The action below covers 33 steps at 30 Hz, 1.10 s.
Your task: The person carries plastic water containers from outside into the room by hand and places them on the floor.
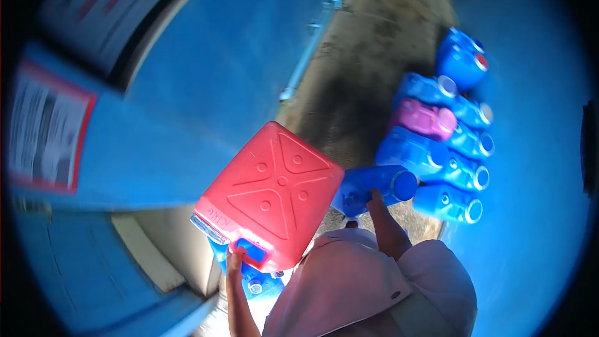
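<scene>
My left hand (236,257) is closed around the handle of a red jerrycan (281,181). Its broad side, with a raised cross pattern, faces up toward me, and it looks tilted. Below and partly behind it is a blue container (259,286) with a light round cap, mostly hidden. My right hand (374,201) is closed at the handle of a blue jerrycan (355,184) with a blue round cap. That jerrycan is beside the red one, in front of my body.
Along the right wall (536,150) stand several blue jerrycans (409,150) in rows, with a pink jerrycan (418,118) among them. A pipe (306,53) runs along the blue wall (218,87) on the left. Concrete floor (380,31) stretches ahead between the walls.
</scene>
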Available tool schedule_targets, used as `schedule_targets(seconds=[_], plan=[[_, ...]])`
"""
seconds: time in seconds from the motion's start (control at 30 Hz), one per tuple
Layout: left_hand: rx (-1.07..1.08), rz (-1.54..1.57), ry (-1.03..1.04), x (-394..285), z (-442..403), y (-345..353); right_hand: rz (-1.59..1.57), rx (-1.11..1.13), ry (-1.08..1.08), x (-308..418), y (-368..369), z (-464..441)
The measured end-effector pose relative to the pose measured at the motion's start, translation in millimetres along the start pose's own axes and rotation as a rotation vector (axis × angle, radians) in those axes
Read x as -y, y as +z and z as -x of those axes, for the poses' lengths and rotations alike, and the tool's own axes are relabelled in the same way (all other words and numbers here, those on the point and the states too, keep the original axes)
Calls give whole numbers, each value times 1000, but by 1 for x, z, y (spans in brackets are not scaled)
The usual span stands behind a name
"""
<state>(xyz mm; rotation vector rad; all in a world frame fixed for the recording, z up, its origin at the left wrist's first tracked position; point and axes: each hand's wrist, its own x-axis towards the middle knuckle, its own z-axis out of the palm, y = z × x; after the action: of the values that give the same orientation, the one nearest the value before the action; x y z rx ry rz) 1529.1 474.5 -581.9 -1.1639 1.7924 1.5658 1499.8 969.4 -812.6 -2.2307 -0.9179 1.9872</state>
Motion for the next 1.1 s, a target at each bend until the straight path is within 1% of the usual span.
schedule_targets(seconds=[0.03, 0.1, 0.13, 0.17, 0.2, 0.23, 0.27, 0.3, 0.33, 0.37, 0.4, 0.43, 0.47, 0.5, 0.53, 0.57, 0.6, 0.67, 0.7, 0.73, 0.8, 0.83, 0.87, 0.93, 0.97, 1.0, 1.03, 1.07, 1.1], plan=[[8, 88, 7, 17, -15, -23, 60, 60, -54, -5, 19, 14], [-2, 162, 21, 34, -47, -82, 168, 144, -128, -29, 70, 48], [-19, 134, 6, 9, -50, -77, 332, 79, -150, -12, 93, 37], [-49, 218, -33, 19, -58, -105, 514, 42, -222, -21, 117, 46], [-60, 212, -28, 17, -57, -136, 700, 5, -300, -36, 140, 57], [-108, 333, -11, 29, -59, -163, 679, 47, -481, -57, 159, 66], [-147, 321, -76, 33, -59, -195, 643, 105, -655, -77, 178, 78], [-235, 317, -18, 46, -65, -225, 914, 54, -691, -85, 197, 91], [-304, 370, 4, 33, -52, -252, 1182, -4, -729, -98, 216, 111], [-340, 330, -71, 36, -40, -227, 1319, -60, -792, -76, 218, 112], [-331, 379, -1, 34, -44, -257, 1370, -38, -823, -96, 236, 130], [-321, 397, -97, 21, -61, -285, 1570, 20, -975, -112, 256, 140], [-335, 420, -75, 23, -71, -316, 1753, 91, -1141, -137, 273, 154], [-360, 416, -105, 13, -98, -345, 1911, 90, -1183, -160, 301, 178], [-382, 426, -96, -6, -122, -376, 1940, 98, -1191, -187, 329, 211], [-385, 440, -64, -38, -141, -408, 2049, 158, -1301, -222, 360, 267], [-442, 502, 25, 8, -78, -332, 2113, 287, -1505, -194, 305, 258], [-433, 517, 57, -12, -123, -373, 2235, 371, -1424, -250, 354, 278], [-429, 530, 73, -27, -151, -397, 2234, 421, -1455, -281, 388, 286], [-429, 536, 82, -41, -171, -415, 2227, 419, -1468, -307, 410, 299], [-419, 636, 196, -70, -213, -451, 2215, 480, -1477, -355, 453, 322], [-383, 654, 151, -58, -192, -434, 2208, 579, -1516, -344, 420, 301], [-384, 646, 169, -73, -216, -455, 2186, 582, -1525, -366, 445, 293], [-318, 664, 220, -119, -269, -501, 2185, 610, -1390, -406, 512, 294], [-422, 612, 230, -153, -290, -521, 2141, 662, -1351, -425, 544, 307], [-411, 600, 239, -194, -312, -550, 2107, 699, -1304, -439, 577, 323], [-368, 577, 218, -216, -313, -577, 2091, 717, -1392, -460, 589, 335], [-347, 565, 177, -237, -302, -564, 1998, 869, -1303, -445, 591, 315], [-331, 575, 227, -267, -346, -595, 1978, 913, -1374, -457, 638, 336]])
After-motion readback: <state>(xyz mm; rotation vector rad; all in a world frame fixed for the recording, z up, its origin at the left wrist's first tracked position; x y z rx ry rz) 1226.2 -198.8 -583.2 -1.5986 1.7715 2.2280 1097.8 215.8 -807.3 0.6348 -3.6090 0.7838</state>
